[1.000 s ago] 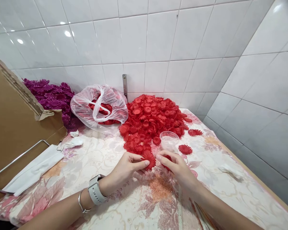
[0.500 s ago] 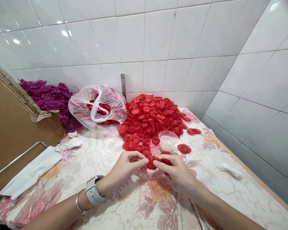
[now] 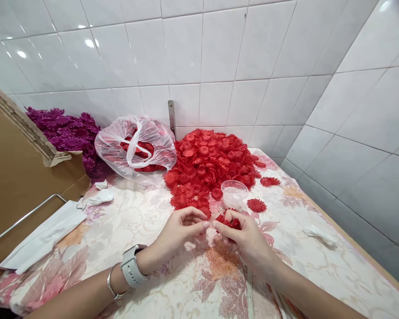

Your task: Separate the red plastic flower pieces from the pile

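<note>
Folded red fabric flower pieces point(image 3: 228, 221) are pinched in my right hand point(image 3: 241, 230), between thumb and fingers. My left hand point(image 3: 184, 226) faces it with thumb and forefinger brought together, the tips almost touching the right thumb. Whatever those left fingertips hold, if anything, is too small to make out. Right behind both hands spreads a heap of red fabric flowers point(image 3: 213, 159). A clear plastic cup point(image 3: 234, 195) with whitish contents stands at the heap's front edge, just beyond my right hand. One loose red flower point(image 3: 256, 205) lies to the cup's right.
On the left are a cardboard box point(image 3: 26, 133), a white folded paper point(image 3: 43, 237) and purple flowers point(image 3: 66, 137). A clear plastic bag point(image 3: 136, 150) holds more red pieces. Crumpled tissue point(image 3: 319, 235) lies right on the flowered tablecloth point(image 3: 126, 230). Tiled walls point(image 3: 216, 53) close in the back and right.
The round red piece that lay spread between both hands' fingertips now appears bunched in my right hand. My left fingers no longer visibly hold it.
</note>
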Motion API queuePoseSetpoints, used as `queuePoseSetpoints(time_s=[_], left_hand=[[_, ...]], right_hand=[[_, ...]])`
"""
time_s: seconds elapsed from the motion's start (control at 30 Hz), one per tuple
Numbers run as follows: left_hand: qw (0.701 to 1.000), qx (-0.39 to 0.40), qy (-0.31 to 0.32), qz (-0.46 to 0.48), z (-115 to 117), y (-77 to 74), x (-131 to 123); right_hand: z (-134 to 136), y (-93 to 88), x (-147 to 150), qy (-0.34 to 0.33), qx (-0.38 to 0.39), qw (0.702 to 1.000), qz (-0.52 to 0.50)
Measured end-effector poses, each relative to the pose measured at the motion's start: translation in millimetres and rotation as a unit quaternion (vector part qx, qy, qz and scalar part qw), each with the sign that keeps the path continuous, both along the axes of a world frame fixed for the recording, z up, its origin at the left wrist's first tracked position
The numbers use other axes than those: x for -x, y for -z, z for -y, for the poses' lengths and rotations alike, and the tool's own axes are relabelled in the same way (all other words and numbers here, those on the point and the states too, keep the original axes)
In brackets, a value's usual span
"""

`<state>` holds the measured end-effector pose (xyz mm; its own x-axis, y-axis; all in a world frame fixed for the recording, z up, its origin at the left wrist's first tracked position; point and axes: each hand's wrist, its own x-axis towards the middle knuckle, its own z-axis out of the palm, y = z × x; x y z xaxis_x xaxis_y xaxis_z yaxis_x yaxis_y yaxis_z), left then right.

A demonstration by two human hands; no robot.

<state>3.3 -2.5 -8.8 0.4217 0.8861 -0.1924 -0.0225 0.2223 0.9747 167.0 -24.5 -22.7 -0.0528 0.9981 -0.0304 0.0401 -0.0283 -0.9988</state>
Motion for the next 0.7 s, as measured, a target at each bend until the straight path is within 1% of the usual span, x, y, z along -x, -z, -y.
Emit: queuePoseSetpoints(time_s=[0.07, 0.13, 0.2, 0.27, 0.33, 0.37, 0.43, 0.5, 0.53, 0.57, 0.63, 0.7], left_hand=[[0.999, 0.029, 0.011, -0.011, 0.8, -2.4, 0.4], [0.998, 0.046, 0.032, 0.0, 1.1, -2.3, 0.7], [0.998, 0.049, 0.03, 0.013, 0.6, 0.0, 0.8], [0.999, 0.045, 0.009, 0.005, -0.5, 2.7, 0.8], [0.999, 0.04, -0.007, -0.002, -1.0, 3.8, 0.6], [0.999, 0.04, -0.009, 0.002, -0.9, 3.5, 0.5], [0.998, 0.053, -0.001, 0.026, 0.0, 1.9, 0.3], [0.996, 0.074, 0.009, 0.053, 0.8, 0.4, 0.5], [0.995, 0.08, 0.004, 0.06, 0.6, 0.1, 0.9], [0.995, 0.083, -0.008, 0.062, 0.0, 0.2, 1.5], [0.995, 0.079, -0.039, 0.047, -3.1, 1.2, 3.5], [0.996, 0.058, -0.069, 0.023, -7.6, 2.5, 6.2]], right_hand=[[1.4, -1.2, 0.5, 0.02, -0.07, 0.995, 0.062], [3.0, -1.8, 1.2, 0.008, -0.115, 0.986, 0.121], [4.0, -1.9, 1.4, -0.014, -0.131, 0.977, 0.166], [4.1, -2.5, 0.7, -0.017, -0.132, 0.974, 0.18], [3.2, -4.5, -0.6, -0.02, -0.115, 0.982, 0.151], [2.5, -5.9, -1.1, -0.026, -0.093, 0.987, 0.125], [1.1, -8.7, -1.3, -0.054, -0.037, 0.995, 0.074], [0.0, -10.1, -0.7, -0.09, 0.005, 0.995, 0.039], [-0.4, -10.0, -0.6, -0.104, 0.02, 0.994, 0.029], [-0.6, -9.3, -0.6, -0.113, 0.033, 0.993, 0.026], [-0.5, -7.1, -1.7, -0.107, 0.043, 0.992, 0.049], [-0.1, -4.9, -3.5, -0.088, 0.026, 0.988, 0.121]])
